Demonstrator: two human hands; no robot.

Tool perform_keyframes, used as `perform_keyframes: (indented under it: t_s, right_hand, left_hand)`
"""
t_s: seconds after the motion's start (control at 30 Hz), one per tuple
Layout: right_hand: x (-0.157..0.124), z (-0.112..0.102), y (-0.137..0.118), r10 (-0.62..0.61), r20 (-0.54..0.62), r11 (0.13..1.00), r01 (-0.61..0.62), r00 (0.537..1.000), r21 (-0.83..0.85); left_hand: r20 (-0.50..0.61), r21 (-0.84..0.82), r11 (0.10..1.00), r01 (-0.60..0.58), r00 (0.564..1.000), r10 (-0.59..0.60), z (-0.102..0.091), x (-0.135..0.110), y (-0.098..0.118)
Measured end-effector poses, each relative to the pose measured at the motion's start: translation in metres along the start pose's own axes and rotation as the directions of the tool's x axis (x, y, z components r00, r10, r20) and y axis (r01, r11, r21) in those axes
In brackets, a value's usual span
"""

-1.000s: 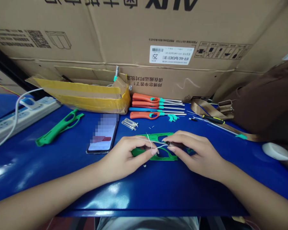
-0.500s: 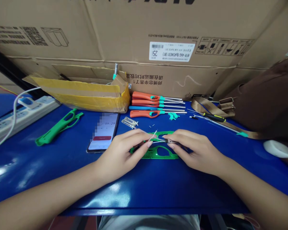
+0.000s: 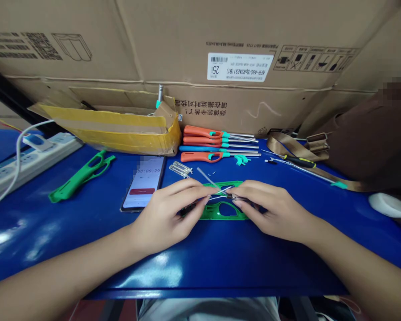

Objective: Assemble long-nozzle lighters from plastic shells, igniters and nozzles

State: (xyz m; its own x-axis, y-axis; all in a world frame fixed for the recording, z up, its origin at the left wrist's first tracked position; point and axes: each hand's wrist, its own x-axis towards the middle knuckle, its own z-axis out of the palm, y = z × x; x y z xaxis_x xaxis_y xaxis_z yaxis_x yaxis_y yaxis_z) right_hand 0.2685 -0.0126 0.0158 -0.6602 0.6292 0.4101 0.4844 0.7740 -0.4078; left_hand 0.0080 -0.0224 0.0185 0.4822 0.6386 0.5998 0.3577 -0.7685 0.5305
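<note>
A green plastic lighter shell half (image 3: 224,211) lies flat on the blue table (image 3: 200,263), partly covered by both hands. My left hand (image 3: 169,212) pinches a thin white wire (image 3: 207,179) whose free end sticks up and to the left. My right hand (image 3: 274,209) pinches a small dark part (image 3: 232,195) at the wire's other end, over the shell. The fingertips of both hands almost meet above the shell.
Finished orange and blue lighters (image 3: 209,143) lie in a row behind. A phone (image 3: 143,183) with a timer, clear small parts (image 3: 180,169), another green shell (image 3: 82,175), a taped carton (image 3: 116,129), a power strip (image 3: 30,154), a screwdriver (image 3: 300,162) and a white object (image 3: 389,205) surround the hands.
The wire's free end has swung from upright to slanting up and left. My left fingers have moved closer to my right over the shell; the view has tilted slightly.
</note>
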Motion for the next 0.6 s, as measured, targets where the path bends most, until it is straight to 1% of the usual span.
perform_keyframes:
  t_s: [0.23, 0.37, 0.43, 0.5, 0.6]
  right_hand:
    - [-0.0002, 0.0005, -0.0001, 0.008, 0.018, 1.000, -0.008, 1.000, -0.009]
    - [-0.0008, 0.0016, -0.0001, 0.020, 0.038, 1.000, -0.020, 0.999, -0.001]
    - [-0.0010, 0.0017, -0.0002, 0.029, 0.040, 0.999, -0.030, 0.999, 0.011]
    - [-0.0010, 0.0015, -0.0004, 0.038, 0.041, 0.999, -0.039, 0.998, 0.023]
    - [-0.0010, 0.0013, -0.0002, 0.040, 0.048, 0.999, -0.042, 0.998, 0.031]
  left_hand:
    - [0.059, -0.065, 0.990, 0.126, 0.991, -0.122, 0.0009, 0.0019, 0.0005]
    - [0.113, -0.149, 0.955, 0.256, 0.964, -0.241, 0.0025, 0.0015, 0.0006]
    - [0.131, -0.209, 0.929, 0.304, 0.951, -0.281, 0.0030, 0.0007, 0.0000]
    - [0.135, -0.244, 0.922, 0.300, 0.952, -0.274, 0.0030, -0.0001, -0.0007]
    - [0.136, -0.235, 0.936, 0.261, 0.963, -0.234, 0.0025, -0.0005, -0.0009]
